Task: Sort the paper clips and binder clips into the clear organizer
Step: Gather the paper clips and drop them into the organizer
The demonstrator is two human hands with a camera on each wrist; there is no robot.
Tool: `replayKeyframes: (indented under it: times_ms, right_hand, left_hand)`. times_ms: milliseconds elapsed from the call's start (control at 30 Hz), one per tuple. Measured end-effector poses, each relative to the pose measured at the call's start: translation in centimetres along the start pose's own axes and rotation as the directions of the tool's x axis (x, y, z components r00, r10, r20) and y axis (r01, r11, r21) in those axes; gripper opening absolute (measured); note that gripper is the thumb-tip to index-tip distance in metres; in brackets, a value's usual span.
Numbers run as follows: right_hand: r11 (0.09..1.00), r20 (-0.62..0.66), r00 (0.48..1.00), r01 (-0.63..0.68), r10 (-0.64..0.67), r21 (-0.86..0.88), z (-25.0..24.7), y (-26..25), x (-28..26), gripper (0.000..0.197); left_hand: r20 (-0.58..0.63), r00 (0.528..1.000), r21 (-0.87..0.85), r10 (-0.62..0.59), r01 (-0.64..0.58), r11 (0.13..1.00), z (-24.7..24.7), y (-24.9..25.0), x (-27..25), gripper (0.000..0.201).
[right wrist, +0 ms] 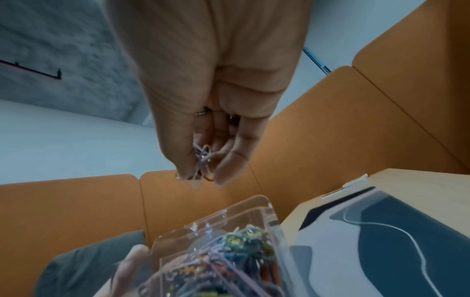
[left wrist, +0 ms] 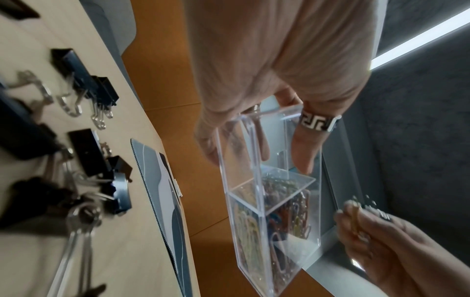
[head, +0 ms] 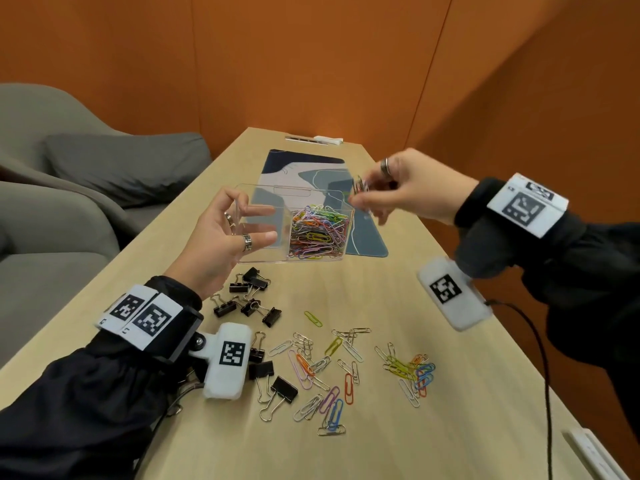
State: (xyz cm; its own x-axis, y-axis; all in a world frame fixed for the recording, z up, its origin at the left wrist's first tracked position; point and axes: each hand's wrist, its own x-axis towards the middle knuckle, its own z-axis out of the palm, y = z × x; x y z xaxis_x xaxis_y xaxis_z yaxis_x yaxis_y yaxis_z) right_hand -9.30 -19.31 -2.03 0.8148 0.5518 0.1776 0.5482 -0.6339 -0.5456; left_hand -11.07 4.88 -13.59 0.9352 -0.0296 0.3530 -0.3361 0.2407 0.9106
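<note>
The clear organizer [head: 277, 188] has two compartments. My left hand [head: 242, 230] grips its left end, thumb on the near wall and fingers around the empty left compartment. The right compartment holds a heap of coloured paper clips [head: 318, 233]. My right hand [head: 367, 195] hovers over the organizer's far right corner and pinches a small bunch of paper clips [head: 360, 185], seen close in the right wrist view [right wrist: 201, 162]. Several black binder clips [head: 249, 299] and loose paper clips [head: 332, 368] lie on the table [head: 415, 427] nearer to me. The left wrist view shows the organizer [left wrist: 269, 201] from its end.
A patterned desk mat [head: 367, 237] lies under and behind the organizer. A grey sofa [head: 69, 202] runs along the table's left edge. Orange walls close in the far and right sides. A black cable [head: 540, 358] trails across the table's right side.
</note>
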Motion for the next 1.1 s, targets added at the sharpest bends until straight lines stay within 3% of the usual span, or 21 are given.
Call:
replayKeyframes:
  times_ms: [100, 300, 500, 667, 733, 867, 1100]
  right_hand:
    - [0.999, -0.068, 0.997, 0.045, -0.047, -0.023, -0.1, -1.1, 2.3, 0.025]
    - [1.000, -0.072, 0.997, -0.001, -0.001, -0.028, 2.2, -1.6, 4.5, 0.025]
    - [0.975, -0.059, 0.998, -0.018, 0.005, -0.220, 2.9, -1.1, 4.8, 0.020]
    - [0.950, -0.147, 0.988, -0.007, -0.041, -0.311, 3.0, -1.5, 4.9, 0.023]
    - [0.957, -0.123, 0.990, 0.031, -0.069, -0.289, 3.2, -1.7, 5.1, 0.015]
    - [0.926, -0.082, 0.990, 0.077, -0.115, -0.369, 3.7, -1.8, 5.5, 0.019]
    - [0.914, -0.065, 0.984, 0.129, -0.166, -0.384, 3.8, -1.4, 5.4, 0.010]
  left_hand:
    - [0.011, 1.000, 0.000, -0.007, 0.007, 1.000, 0.2, 0.0, -0.1, 0.044]
    - [0.027, 1.000, -0.017, -0.009, 0.010, 1.000, 0.3, 0.2, -0.2, 0.042]
    - [0.022, 1.000, -0.023, 0.000, 0.000, 1.000, 0.3, 0.2, -0.1, 0.042]
    - [0.026, 1.000, -0.044, 0.002, -0.001, 0.999, 0.4, 0.2, -0.2, 0.040]
    - [0.022, 1.000, -0.045, -0.001, 0.002, 0.999, 0.4, 0.1, -0.3, 0.040]
    - [0.024, 1.000, -0.052, 0.003, -0.002, 0.999, 0.4, 0.1, -0.2, 0.040]
    - [0.022, 1.000, -0.042, 0.000, 0.001, 0.999, 0.3, 0.1, -0.1, 0.041]
